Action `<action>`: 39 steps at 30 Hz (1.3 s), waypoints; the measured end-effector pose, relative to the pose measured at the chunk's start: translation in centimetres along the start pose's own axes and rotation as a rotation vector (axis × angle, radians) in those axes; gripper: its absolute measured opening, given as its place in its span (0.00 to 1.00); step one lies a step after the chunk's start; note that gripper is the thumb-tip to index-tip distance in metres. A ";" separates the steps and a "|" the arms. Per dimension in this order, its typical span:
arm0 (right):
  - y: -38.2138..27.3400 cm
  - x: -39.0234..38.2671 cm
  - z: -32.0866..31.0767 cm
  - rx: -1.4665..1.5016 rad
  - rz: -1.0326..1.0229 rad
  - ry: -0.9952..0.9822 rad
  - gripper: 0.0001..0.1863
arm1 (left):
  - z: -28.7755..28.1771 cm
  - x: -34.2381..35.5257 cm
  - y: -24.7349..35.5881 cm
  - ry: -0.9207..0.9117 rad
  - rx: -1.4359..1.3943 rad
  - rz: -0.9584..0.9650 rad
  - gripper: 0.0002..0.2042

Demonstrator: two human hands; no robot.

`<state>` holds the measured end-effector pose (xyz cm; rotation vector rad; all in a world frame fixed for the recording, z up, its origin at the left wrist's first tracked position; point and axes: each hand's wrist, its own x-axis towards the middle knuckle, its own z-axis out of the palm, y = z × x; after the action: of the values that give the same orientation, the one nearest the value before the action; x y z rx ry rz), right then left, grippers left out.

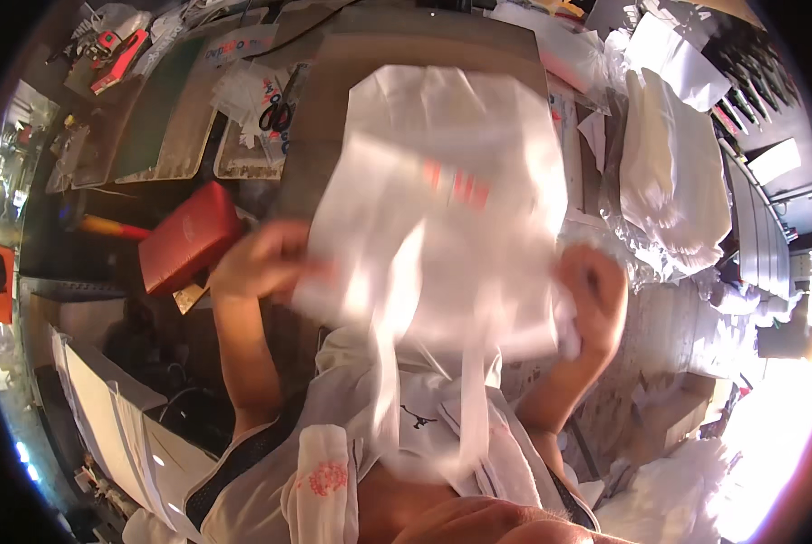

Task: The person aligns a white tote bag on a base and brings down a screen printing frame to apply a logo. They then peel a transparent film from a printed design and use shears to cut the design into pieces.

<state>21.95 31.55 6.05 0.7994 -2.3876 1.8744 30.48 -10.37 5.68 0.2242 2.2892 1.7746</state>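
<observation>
Both hands, left hand (265,258) and right hand (596,295), grip the blurred white plastic bag (442,208) by its 2 side edges above the cluttered workbench (333,82), apparently mid-spread; next move needs even tension

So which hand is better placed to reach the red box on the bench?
Left, probably. The left hand grips the left edge of the blurred white fabric piece, right beside the red rectangular box. The right hand holds the opposite edge, farther away.

The white bag (442,208) is blurred by motion, hides the table (333,82) middle, and covers both hands' fingertips.
</observation>
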 end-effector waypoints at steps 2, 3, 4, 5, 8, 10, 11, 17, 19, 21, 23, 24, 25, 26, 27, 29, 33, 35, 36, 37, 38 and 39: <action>-2.8 1.8 3.3 -0.056 0.280 0.426 0.10 | 0.4 1.2 -3.6 0.740 0.434 0.244 0.16; -3.2 1.4 3.0 -0.001 0.234 0.311 0.10 | 1.8 3.0 0.8 0.840 0.202 0.151 0.13; -3.5 0.6 2.6 0.053 0.188 0.195 0.09 | 2.1 2.3 2.2 0.703 0.025 0.085 0.14; -3.8 0.3 2.2 0.125 0.133 0.078 0.09 | 2.4 1.0 3.8 0.570 -0.130 0.023 0.15; -0.9 2.9 1.0 0.198 0.061 -0.025 0.06 | 1.8 1.6 3.9 0.513 -0.089 -0.015 0.13; -1.3 5.5 3.8 -0.336 0.186 0.313 0.05 | 0.4 5.2 -0.5 0.780 0.260 0.240 0.09; -1.4 5.1 3.5 -0.165 0.156 0.224 0.05 | 0.6 5.0 1.1 0.684 -0.058 0.087 0.12; -1.2 5.6 3.8 -0.250 0.188 0.204 0.06 | 1.1 3.0 0.3 0.755 0.532 0.105 0.10; -2.3 5.4 4.1 -0.086 0.138 0.167 0.06 | 1.1 3.0 1.6 0.812 0.324 0.122 0.10; -2.3 2.8 1.9 0.259 0.003 -0.197 0.07 | 2.3 -0.1 2.9 0.428 -0.002 0.048 0.11; -1.5 2.8 0.5 0.348 -0.275 -0.538 0.11 | 1.4 -2.7 4.1 -0.172 0.048 -0.122 0.11; -1.3 2.6 -0.2 0.296 -0.193 -0.485 0.10 | 1.6 -2.8 3.9 -0.141 -0.012 -0.200 0.12; -1.0 2.2 -0.7 0.243 -0.112 -0.430 0.10 | 1.3 -2.3 4.2 -0.010 0.086 -0.249 0.13; -0.1 2.1 -0.1 0.084 0.067 -0.263 0.08 | 1.8 -1.5 4.0 0.172 0.054 -0.249 0.14; -0.9 2.9 2.0 -0.071 0.221 -0.005 0.07 | 2.0 -0.3 3.2 0.359 0.031 -0.235 0.15; 1.3 3.6 2.9 0.096 0.234 0.140 0.05 | 1.6 1.8 0.0 0.528 -0.006 -0.091 0.15; 1.0 4.0 4.6 0.039 0.100 0.317 0.04 | 1.8 3.6 -0.5 0.656 -0.053 0.096 0.16; 0.3 3.7 5.0 0.040 -0.044 0.419 0.05 | 2.1 3.6 0.4 0.790 -0.062 0.216 0.16; 0.5 3.5 4.7 0.027 -0.136 0.435 0.06 | 2.2 3.4 0.9 0.801 -0.128 0.263 0.18; 0.6 3.0 4.7 0.043 -0.123 0.444 0.06 | 2.5 2.9 0.9 0.802 -0.099 0.209 0.20; 0.6 2.4 4.6 0.061 -0.115 0.455 0.06 | 2.8 2.0 0.9 0.804 -0.067 0.161 0.21; 0.7 1.9 4.8 0.079 -0.108 0.460 0.06 | 2.7 1.1 0.7 0.810 -0.036 0.112 0.23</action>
<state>21.52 26.59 4.65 0.4257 -1.9643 1.8707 30.21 -7.35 5.65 -0.4748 2.7803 2.2512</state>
